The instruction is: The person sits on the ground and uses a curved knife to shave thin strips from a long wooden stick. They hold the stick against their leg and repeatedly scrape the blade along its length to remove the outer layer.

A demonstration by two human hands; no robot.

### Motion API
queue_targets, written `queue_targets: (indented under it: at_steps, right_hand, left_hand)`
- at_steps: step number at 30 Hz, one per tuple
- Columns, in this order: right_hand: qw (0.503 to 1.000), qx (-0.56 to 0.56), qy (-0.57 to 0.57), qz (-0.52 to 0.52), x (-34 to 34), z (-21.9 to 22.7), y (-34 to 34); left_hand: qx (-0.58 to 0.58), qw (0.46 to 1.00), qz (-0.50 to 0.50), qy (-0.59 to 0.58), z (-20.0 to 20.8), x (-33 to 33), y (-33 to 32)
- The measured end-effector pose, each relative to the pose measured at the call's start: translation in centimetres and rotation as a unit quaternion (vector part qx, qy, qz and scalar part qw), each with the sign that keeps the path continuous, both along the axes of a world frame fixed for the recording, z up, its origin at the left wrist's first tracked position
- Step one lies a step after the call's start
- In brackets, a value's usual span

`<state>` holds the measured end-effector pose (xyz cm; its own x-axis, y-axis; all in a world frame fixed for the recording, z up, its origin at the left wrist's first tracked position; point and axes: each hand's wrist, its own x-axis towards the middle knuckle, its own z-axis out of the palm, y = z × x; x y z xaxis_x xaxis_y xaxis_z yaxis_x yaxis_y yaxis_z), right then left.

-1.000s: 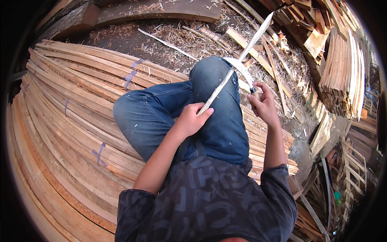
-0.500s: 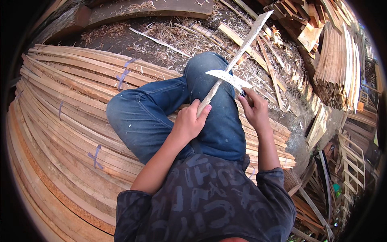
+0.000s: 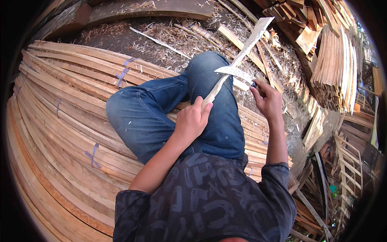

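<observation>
My left hand [image 3: 192,119] is closed round the near end of a long, pale wooden strip [image 3: 246,48], which slants up and to the right past my raised knee. In my right hand [image 3: 267,101] is a curved knife [image 3: 235,72], its handle mostly hidden by the fingers. The blade lies across the strip near my knee, its tip pointing left; whether its edge bites into the wood I cannot tell. Small pale chips dot my jeans [image 3: 139,117].
I sit on bundled wooden slats [image 3: 72,133] bound with purple ties [image 3: 93,156]. Shavings [image 3: 161,30] and loose sticks cover the ground ahead, before a thick dark beam [image 3: 149,10]. A stack of thin boards [image 3: 332,72] stands at far right, with a slatted wooden frame [image 3: 350,169] nearer.
My right hand and the knife have moved a little to the right. The strip's far end has dipped slightly, while my left hand has shifted only a little.
</observation>
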<state>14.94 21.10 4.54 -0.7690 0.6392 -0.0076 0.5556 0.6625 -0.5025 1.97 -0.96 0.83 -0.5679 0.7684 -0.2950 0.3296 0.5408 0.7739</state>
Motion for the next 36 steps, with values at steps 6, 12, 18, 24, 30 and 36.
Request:
queue_targets:
  at_steps: [6,12,18,24,30,36]
  right_hand:
    - [0.997,0.071,0.014,-0.021,0.2,-0.6,0.2]
    - [0.992,0.109,0.024,-0.058,-0.2,-0.4,1.7]
    - [0.996,0.084,0.006,-0.006,-0.4,-0.6,-1.8]
    - [0.993,0.112,0.020,-0.023,-0.7,-0.2,2.5]
    - [0.975,0.160,-0.042,0.149,-1.6,-0.5,-1.8]
    - [0.973,0.190,-0.009,-0.129,0.9,0.8,7.8]
  left_hand:
    - [0.012,1.000,-0.002,0.024,-0.2,0.2,-0.1]
    - [0.010,0.999,-0.003,0.044,-0.2,0.2,0.1]
    - [-0.001,0.999,0.001,0.033,-0.1,0.3,-0.2]
    - [-0.010,1.000,-0.006,0.019,0.1,0.3,-0.6]
    - [0.002,1.000,0.003,0.015,-0.5,0.3,-0.4]
    - [0.003,1.000,0.003,0.014,-0.1,-0.3,-0.5]
